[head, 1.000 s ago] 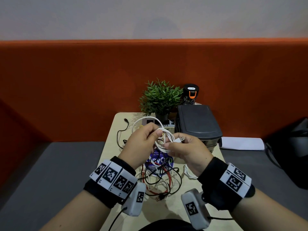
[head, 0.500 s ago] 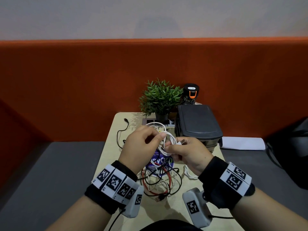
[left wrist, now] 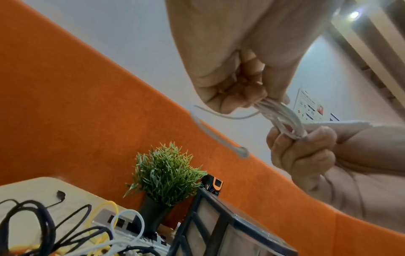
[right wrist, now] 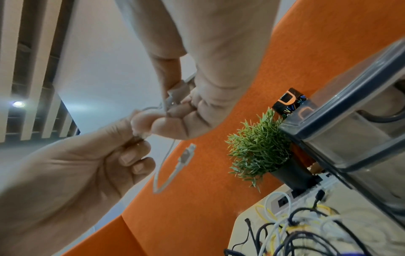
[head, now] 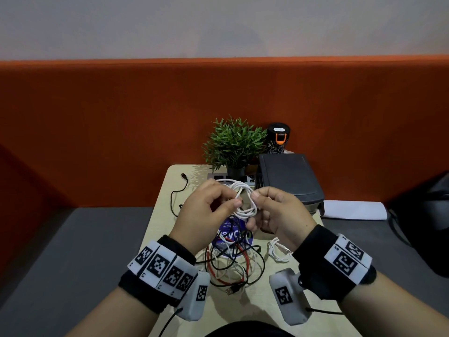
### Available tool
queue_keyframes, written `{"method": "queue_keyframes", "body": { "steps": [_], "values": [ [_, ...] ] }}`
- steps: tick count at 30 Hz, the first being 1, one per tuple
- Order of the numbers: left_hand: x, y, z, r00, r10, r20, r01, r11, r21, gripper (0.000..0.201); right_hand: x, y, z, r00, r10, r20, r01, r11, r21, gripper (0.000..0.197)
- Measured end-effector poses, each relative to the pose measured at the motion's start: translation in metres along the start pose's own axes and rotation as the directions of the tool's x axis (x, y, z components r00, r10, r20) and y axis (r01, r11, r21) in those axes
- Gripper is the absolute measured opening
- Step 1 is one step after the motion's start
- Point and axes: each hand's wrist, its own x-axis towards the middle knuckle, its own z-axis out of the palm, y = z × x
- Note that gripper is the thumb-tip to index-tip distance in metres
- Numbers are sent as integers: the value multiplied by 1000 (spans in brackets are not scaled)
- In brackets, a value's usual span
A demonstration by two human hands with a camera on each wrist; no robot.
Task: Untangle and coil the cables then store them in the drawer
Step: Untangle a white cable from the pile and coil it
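A white cable (head: 243,198) is gathered into a small coil that both hands hold above the table. My left hand (head: 233,200) pinches the coil's left side, and my right hand (head: 257,203) pinches its right side. The left wrist view shows the bundled loops (left wrist: 279,115) between both hands, with a loose end swinging blurred. In the right wrist view a plug end (right wrist: 186,155) hangs free below the fingers. A tangle of black, red and white cables (head: 230,265) lies on the table under the hands. The dark grey drawer unit (head: 289,177) stands at the back right.
A potted plant (head: 233,144) and a black bottle (head: 278,138) stand at the table's back edge, beside a power strip (head: 220,177). A black cable (head: 179,190) trails at the left, and a small white cable (head: 279,251) lies at the right. Orange partition behind.
Both hands have shifted their hold on the white coil. The plug that stuck out by the right hand no longer shows in the head view.
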Motion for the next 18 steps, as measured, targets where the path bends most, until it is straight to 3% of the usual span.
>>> {"method": "queue_keyframes", "body": {
  "steps": [4, 10, 15, 18],
  "values": [
    [-1, 4, -4, 998, 47, 47, -43, 997, -70, 11, -1, -3, -1, 1000, -2, -10, 2, 999, -49, 10],
    [-3, 4, -4, 984, 124, 128, -109, 987, -118, 37, 3, -5, 1, 997, 26, -72, -29, 999, -37, 13],
    [-5, -6, -13, 979, 44, 199, -2, 979, -206, 34, 10, -6, -12, 979, 36, -199, -40, 999, -16, 14],
    [-10, -16, -24, 977, -32, 210, 91, 955, -281, 22, 11, -6, -21, 974, 19, -227, -30, 999, -43, 13]
  ]
}}
